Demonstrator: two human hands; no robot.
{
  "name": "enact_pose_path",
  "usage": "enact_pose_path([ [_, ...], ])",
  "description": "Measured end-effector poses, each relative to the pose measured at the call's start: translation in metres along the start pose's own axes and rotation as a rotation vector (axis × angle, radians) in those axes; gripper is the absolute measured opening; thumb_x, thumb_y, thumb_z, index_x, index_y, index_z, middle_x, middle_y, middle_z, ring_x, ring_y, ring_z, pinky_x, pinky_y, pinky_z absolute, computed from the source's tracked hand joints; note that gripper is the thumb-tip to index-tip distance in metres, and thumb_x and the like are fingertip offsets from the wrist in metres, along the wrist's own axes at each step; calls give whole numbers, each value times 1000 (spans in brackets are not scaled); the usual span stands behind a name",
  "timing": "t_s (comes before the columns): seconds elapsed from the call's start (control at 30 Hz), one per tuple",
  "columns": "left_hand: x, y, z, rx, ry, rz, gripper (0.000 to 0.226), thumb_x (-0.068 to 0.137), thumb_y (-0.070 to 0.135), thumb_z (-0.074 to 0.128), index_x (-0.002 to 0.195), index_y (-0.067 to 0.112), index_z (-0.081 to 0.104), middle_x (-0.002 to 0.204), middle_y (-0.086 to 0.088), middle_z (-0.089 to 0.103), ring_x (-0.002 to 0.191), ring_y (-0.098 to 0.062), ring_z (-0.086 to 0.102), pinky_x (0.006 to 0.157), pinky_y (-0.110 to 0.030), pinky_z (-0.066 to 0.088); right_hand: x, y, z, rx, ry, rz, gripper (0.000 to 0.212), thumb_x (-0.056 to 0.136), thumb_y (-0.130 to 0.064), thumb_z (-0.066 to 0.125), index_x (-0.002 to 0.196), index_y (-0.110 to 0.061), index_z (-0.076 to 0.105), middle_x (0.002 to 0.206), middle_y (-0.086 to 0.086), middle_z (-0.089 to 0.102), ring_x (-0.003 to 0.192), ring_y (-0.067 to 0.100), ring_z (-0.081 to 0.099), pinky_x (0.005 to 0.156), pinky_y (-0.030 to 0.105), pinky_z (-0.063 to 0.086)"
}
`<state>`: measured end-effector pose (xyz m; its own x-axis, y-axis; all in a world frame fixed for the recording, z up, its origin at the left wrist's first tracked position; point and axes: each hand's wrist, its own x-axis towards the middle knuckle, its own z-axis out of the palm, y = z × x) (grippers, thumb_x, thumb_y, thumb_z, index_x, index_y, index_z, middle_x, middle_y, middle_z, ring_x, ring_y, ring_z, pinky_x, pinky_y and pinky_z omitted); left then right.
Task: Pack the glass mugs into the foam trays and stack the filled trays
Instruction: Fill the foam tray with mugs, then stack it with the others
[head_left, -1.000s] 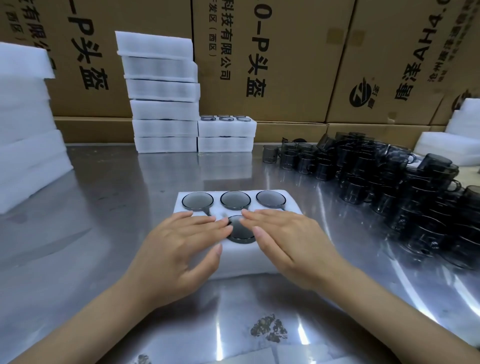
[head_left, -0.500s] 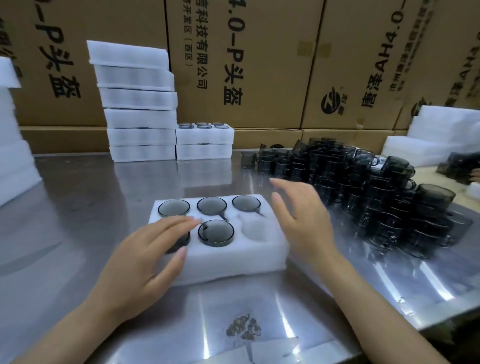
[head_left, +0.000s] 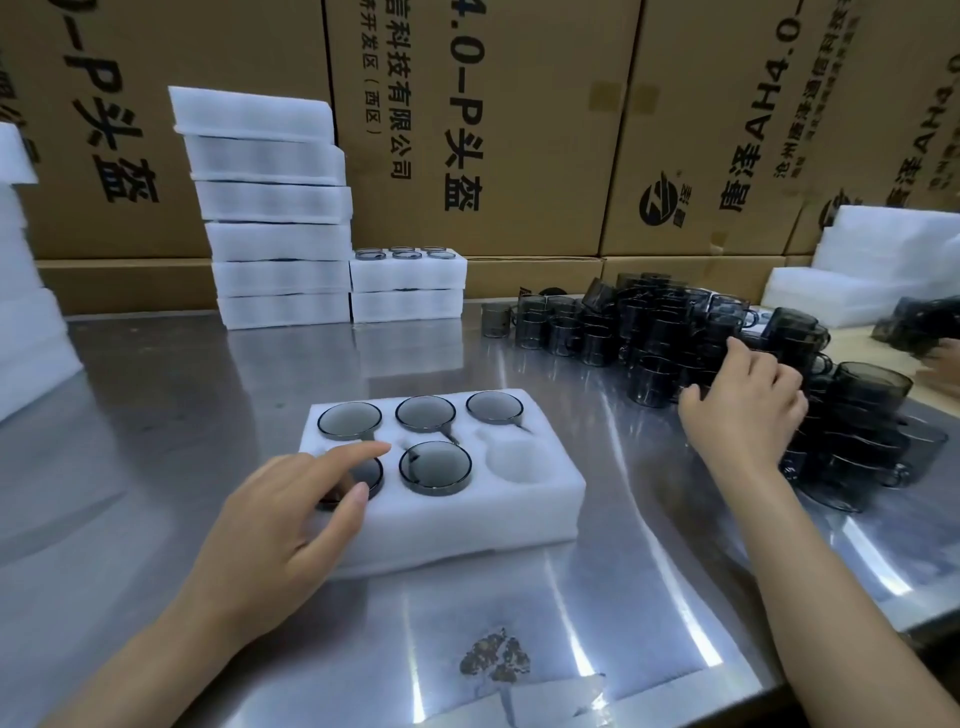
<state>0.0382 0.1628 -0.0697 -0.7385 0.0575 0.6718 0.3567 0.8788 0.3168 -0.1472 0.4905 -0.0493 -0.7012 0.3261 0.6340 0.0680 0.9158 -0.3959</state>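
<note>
foam tray (head_left: 457, 525) is sitting on the steel table (head_left: 156, 415) in front of the person, six pockets, five showing smoked glass mugs: three in the far row, the middle one (head_left: 435, 466) in the near row, and one (head_left: 363, 475) at near left half hidden under the left hand (head_left: 280, 525). the near right pocket (head_left: 514, 462) is lying empty. left hand is resting on the tray's near left corner, fingers straight and loosely spread, index finger reaching over the mug rim, thumb on the foam; it looks to be steadying the tray, not gripping anything. right hand (head_left: 743, 410) is reaching out to the pile of loose mugs (head_left: 727, 358) at the right side of the table, fingers curling down among them; cannot tell whether it is closing on one mug, the fingertips are hidden behind the glass.

step in hand, judging by this: fetching the sixth mug to finish the tray. the next move is calling for a clean grip on one mug without knocking its neighbours, carrying it across to the empty pocket, and turning it so the handle is lining up with the notch before seating it.

further out, two filled trays (head_left: 408, 286) are stacked at the back beside a taller stack of foam (head_left: 270, 208), cardboard boxes (head_left: 467, 104) behind. more foam (head_left: 872, 265) is lying at far right.
</note>
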Motion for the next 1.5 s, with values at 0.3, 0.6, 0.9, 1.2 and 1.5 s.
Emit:
enact_pose_path([
  [0.3, 0, 2, -1, -17, 1, -17, 38, 86, 43, 40, 114, 32, 63, 70, 17, 57, 75, -7, 50, 74, -12, 36, 7, 7, -1, -35, 3, 16, 51, 81, 3, 59, 130, -10, 51, 119, 21, 56, 112, 39, 45, 90, 48, 33],
  [0.6, 0, 5, -3, -4, -10, -2, 37, 87, 40, 41, 114, 29, 63, 70, 19, 55, 74, -7, 49, 75, -15, 36, -21, -28, -22, 402, 221, -396, 40, 86, 3, 58, 125, -4, 54, 95, 13, 60, 88, 31, 51, 81, 37, 37],
  [0.9, 4, 11, -3, 113, 19, 158, 34, 86, 29, 47, 109, 15, 68, 83, 11, 63, 80, -13, 55, 80, -29, 40, -73, -70, -34, 769, -7, -879, 31, 85, 1, 56, 115, -3, 58, 97, 5, 59, 90, 17, 57, 81, 28, 48],
  [1.2, 3, 9, -1, 147, 12, 161, 34, 87, 30, 47, 109, 16, 68, 88, 7, 64, 84, -17, 57, 80, -31, 42, -86, -73, -37, 670, -24, -999, 20, 87, -14, 54, 98, -6, 69, 82, 3, 60, 71, 22, 57, 60, 37, 46],
  [1.5, 5, 7, 4, 182, 38, 186, 32, 87, 29, 47, 108, 15, 68, 84, 7, 62, 84, -17, 55, 79, -31, 42, -90, -75, -36, 713, -18, -991, 12, 85, -16, 65, 93, -13, 73, 74, -6, 65, 63, 16, 57, 60, 35, 40],
])
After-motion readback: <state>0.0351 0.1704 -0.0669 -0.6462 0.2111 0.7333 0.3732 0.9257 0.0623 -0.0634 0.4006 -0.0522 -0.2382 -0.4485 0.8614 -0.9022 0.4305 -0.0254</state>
